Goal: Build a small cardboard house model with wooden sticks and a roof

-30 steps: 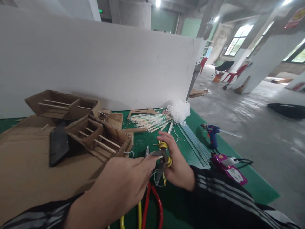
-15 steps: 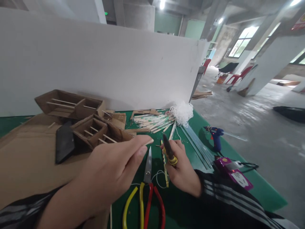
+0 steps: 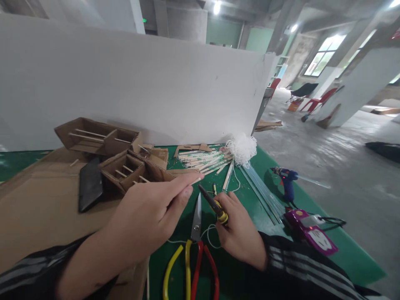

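Note:
My left hand (image 3: 153, 208) is closed, thumb and forefinger pinching a thin wooden stick (image 3: 196, 181) whose pale end pokes out at the fingertips. In my right hand (image 3: 239, 231) are pliers (image 3: 210, 199) with dark tapering jaws and yellow-and-black grips. Their tip points up and left, close to the stick's end but apart from it. Scissors (image 3: 196, 229) with yellow and red handles lie between my hands, blades pointing away. Behind the pliers, a patterned yellow pencil (image 3: 214, 188) is mostly hidden. A thin white cord (image 3: 210, 241) curls beside the scissors.
Cardboard boxes with sticks across them (image 3: 93, 135) and a black phone-like slab (image 3: 90, 185) rest on cardboard at left. Bundled sticks (image 3: 203, 160), tangled white string (image 3: 240, 150), clear glue sticks (image 3: 261, 193), a blue glue gun (image 3: 287, 183) and a purple power strip (image 3: 311, 231) lie behind and right.
The pliers have swung left, their tip now nearer the stick in my left hand. My right hand covers more of the pencil. The whole view has shifted slightly.

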The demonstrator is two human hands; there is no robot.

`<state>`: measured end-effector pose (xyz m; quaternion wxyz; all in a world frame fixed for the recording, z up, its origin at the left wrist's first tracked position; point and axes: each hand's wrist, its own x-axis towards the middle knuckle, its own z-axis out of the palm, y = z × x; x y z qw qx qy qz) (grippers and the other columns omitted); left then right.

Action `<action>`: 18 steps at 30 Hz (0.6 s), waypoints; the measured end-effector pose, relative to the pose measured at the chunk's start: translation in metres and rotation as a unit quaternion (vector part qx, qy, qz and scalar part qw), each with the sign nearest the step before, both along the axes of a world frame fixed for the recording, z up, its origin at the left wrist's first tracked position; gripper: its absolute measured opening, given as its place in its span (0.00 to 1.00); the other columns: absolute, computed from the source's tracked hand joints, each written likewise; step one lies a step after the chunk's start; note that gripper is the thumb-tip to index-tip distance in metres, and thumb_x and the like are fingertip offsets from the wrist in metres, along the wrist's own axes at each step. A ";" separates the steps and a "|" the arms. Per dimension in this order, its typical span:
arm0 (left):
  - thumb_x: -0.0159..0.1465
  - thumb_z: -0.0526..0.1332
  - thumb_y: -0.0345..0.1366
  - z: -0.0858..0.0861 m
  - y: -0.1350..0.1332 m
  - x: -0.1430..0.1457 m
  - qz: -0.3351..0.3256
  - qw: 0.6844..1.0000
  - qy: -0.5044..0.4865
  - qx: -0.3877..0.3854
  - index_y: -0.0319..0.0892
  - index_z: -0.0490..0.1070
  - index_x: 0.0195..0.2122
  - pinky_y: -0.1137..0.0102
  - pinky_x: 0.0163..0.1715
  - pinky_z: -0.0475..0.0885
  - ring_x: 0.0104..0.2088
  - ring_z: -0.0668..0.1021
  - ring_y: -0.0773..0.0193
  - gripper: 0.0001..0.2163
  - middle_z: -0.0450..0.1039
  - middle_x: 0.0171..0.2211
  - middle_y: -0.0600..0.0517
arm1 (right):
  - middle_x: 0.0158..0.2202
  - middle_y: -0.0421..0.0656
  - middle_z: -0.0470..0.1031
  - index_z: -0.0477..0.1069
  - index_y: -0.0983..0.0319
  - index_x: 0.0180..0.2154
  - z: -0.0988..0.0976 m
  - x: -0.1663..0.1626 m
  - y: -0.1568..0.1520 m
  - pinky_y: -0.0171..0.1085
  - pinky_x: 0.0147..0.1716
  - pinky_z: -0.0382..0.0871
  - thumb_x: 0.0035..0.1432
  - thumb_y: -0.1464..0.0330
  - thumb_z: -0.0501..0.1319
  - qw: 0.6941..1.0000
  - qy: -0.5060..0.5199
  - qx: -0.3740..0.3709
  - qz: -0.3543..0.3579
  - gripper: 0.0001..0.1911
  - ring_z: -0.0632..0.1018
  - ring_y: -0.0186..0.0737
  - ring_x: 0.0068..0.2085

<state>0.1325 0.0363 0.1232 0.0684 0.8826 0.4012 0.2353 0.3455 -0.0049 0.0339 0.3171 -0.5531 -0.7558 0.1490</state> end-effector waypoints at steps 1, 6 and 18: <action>0.72 0.47 0.42 0.000 0.001 0.000 0.002 1.000 0.000 -0.004 0.53 0.68 0.58 0.71 0.36 0.74 0.43 0.83 0.61 0.18 0.79 0.51 0.59 | 0.32 0.40 0.67 0.60 0.59 0.33 0.000 0.000 0.000 0.39 0.34 0.57 0.43 0.82 0.53 1.000 0.005 -0.008 -0.005 0.15 0.66 0.44 0.35; 0.72 0.47 0.42 0.002 0.004 0.000 -0.003 1.000 -0.005 -0.023 0.52 0.68 0.59 0.72 0.39 0.74 0.45 0.82 0.61 0.18 0.80 0.49 0.56 | 0.29 0.38 0.69 0.63 0.58 0.34 -0.003 0.002 0.000 0.36 0.30 0.58 0.46 0.83 0.52 0.993 0.081 -0.086 -0.009 0.16 0.70 0.39 0.31; 0.71 0.49 0.42 -0.001 0.004 0.002 -0.002 0.999 -0.027 -0.035 0.51 0.71 0.59 0.70 0.46 0.76 0.48 0.82 0.59 0.19 0.81 0.48 0.55 | 0.36 0.39 0.68 0.64 0.59 0.36 -0.010 0.001 0.002 0.39 0.39 0.61 0.42 0.85 0.50 0.992 0.111 -0.063 0.027 0.21 0.68 0.42 0.40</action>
